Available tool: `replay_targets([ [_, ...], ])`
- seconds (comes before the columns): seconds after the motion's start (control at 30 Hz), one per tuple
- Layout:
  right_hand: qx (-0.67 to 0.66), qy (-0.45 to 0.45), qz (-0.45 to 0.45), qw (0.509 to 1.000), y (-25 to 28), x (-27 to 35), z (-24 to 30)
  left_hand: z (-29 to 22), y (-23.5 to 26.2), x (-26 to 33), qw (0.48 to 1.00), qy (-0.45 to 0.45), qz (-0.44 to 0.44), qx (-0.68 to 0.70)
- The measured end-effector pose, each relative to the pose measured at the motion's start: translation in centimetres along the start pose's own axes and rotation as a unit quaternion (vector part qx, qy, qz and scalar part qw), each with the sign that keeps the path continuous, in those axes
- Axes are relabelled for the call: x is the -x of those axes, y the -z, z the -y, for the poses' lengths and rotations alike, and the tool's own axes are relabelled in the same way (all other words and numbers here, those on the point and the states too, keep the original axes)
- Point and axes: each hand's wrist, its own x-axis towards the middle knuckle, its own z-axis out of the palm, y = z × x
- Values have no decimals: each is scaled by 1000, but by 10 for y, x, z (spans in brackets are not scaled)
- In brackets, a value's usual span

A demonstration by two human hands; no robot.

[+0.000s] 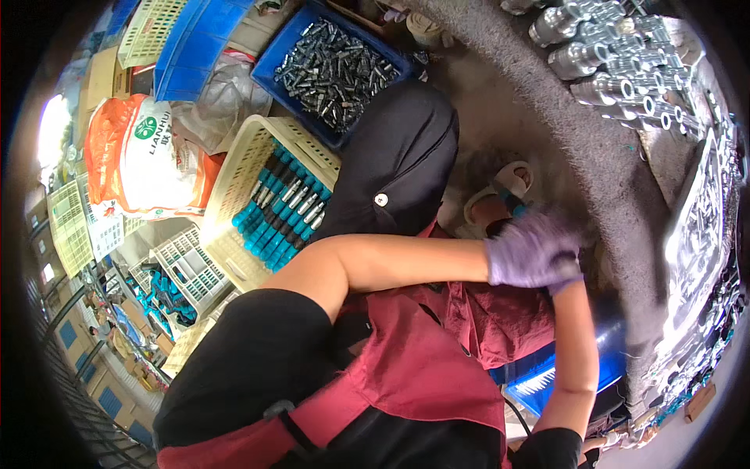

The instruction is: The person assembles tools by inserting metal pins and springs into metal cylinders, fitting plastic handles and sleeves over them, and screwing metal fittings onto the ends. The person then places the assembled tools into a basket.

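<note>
My two hands, both in purple knitted gloves, meet at right of centre, beside the brown padded bench edge. They overlap and are smeared by motion. My left hand (pixel 519 248) appears closed round a teal-and-black handle (pixel 512 205), whose end sticks out beyond the glove. The rest of it is hidden by the gloves. Against the left one lies my right hand (pixel 569 264); its fingers cannot be made out. At my left knee, a cream plastic basket (pixel 228 187) holds rows of similar teal-and-black handles (pixel 281 207) with shiny metal parts.
A blue bin (pixel 269 87) of small dark metal parts stands beyond the basket. Many shiny metal fittings (pixel 613 78) lie on the worn bench (pixel 562 109) at right. An orange-and-white sack (pixel 152 164) and a white crate (pixel 191 266) stand at left. Sandals (pixel 516 176) show below my hands.
</note>
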Motion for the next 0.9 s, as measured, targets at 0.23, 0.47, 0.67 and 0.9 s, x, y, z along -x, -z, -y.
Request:
replay_targets([
  [0.23,-40,-20,21,999,0,57,10,-16,-29,-32,978,-141,123,-95],
  [0.47,-42,-19,-11,999,-2,-4,39,60,-64,-14,978,-97,148,-109],
  [0.67,-14,3,-29,999,-17,6,11,21,-42,-20,981,-111,116,-108],
  [0.9,42,57,-116,991,-24,-31,27,50,-50,-10,966,-193,4,-170],
])
